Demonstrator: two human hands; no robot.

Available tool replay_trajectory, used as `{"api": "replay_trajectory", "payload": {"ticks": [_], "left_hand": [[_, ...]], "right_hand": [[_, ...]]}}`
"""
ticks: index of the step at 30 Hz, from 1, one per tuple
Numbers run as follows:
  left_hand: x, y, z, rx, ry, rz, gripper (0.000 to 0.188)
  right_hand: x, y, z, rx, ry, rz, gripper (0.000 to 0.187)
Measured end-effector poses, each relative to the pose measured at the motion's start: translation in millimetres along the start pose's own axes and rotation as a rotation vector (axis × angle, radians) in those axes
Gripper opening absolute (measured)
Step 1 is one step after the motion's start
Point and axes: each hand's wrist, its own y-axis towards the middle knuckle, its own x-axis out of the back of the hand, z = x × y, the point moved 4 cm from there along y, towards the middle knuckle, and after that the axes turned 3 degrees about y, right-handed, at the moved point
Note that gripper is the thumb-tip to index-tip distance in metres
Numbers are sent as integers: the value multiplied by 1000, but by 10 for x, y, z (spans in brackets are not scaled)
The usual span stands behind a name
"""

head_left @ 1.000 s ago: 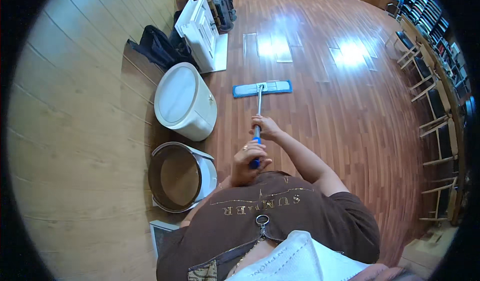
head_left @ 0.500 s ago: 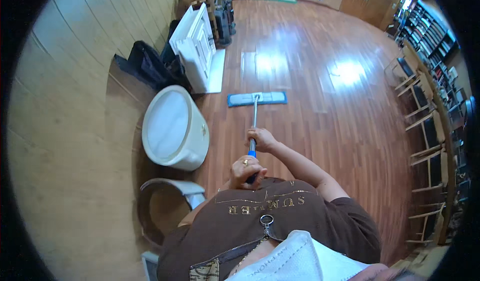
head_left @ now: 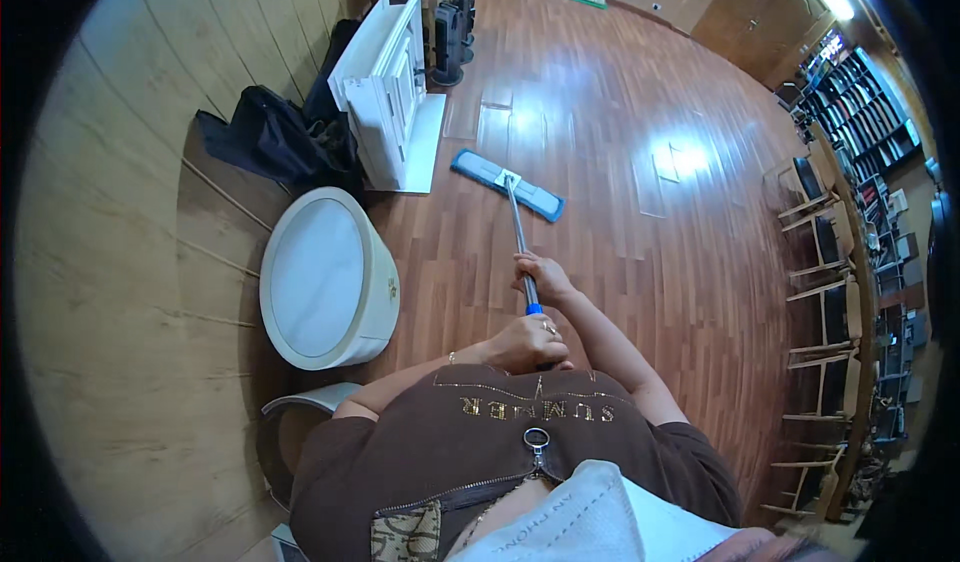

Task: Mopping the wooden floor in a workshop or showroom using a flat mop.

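Observation:
A flat mop (head_left: 518,224) with a silver pole and a blue-edged, pale rectangular head lies ahead of me, its head flat on the wooden floor (head_left: 600,262) and turned at a slant. Low on the pole, near my chest, my left hand (head_left: 530,343) wraps round the dark grip just below a blue collar. Farther up, my right hand (head_left: 541,278) is closed round the silver pole. The far left end of the mop head is close to the base of a white panelled cabinet (head_left: 385,102).
On my left stand a round cream drum-shaped stool (head_left: 380,297) and a curved, open-topped container (head_left: 275,432) beside the wood-panelled wall (head_left: 100,262). Black bags (head_left: 270,137) slump behind the cabinet. Along the right runs a row of wooden chairs (head_left: 835,312) at a long cluttered table.
The mop head has swivelled from nearly straight across to a slant, its right end now nearer me. Both hands have shifted slightly right with the pole, and my view has turned a little.

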Motion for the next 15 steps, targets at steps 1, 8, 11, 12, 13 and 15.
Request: {"api": "replay_trajectory", "payload": {"ticks": [1, 8, 11, 12, 13, 15], "left_hand": [[48, 9, 100, -4, 3, 7, 24], [295, -129, 679, 19, -42, -57, 20], [497, -140, 975, 79, 2, -112, 17], [585, -95, 1068, 101, 43, -126, 19], [582, -10, 1150, 131, -17, -147, 18], [587, 157, 1336, 117, -26, -198, 18]], "right_hand": [[22, 133, -36, 29, -16, -22, 20], [-18, 624, -177, 111, -32, -122, 22], [-102, 1052, -349, 87, -83, -27, 21], [-61, 1175, -378, 85, -21, -28, 20], [13, 1227, -451, 86, -30, -47, 20], [137, 1385, -592, 73, -69, -35, 18]]}}
